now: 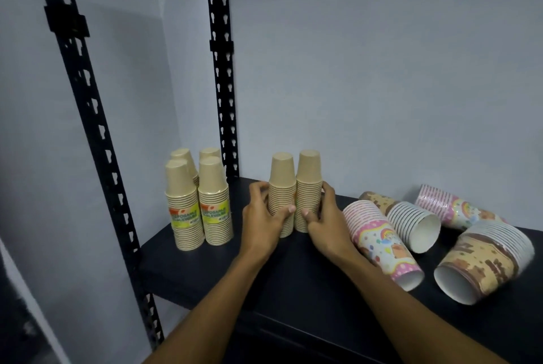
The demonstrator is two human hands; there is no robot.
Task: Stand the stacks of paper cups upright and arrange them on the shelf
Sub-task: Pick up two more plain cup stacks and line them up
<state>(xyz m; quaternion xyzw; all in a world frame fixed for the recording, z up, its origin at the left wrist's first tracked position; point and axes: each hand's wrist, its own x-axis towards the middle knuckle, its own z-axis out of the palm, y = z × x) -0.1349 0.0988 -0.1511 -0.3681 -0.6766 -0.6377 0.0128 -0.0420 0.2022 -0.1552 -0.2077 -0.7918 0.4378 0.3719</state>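
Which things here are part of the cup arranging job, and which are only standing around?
Part of the job:
- two plain stacks, held by left hand and right hand
- four upright stacks
- five patterned stacks lying down
- shelf

Not part:
- black uprights
- wall

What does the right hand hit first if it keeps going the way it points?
Likely nothing new: the right hand already wraps the right tan cup stack. Beyond that, the back wall; depth unclear.
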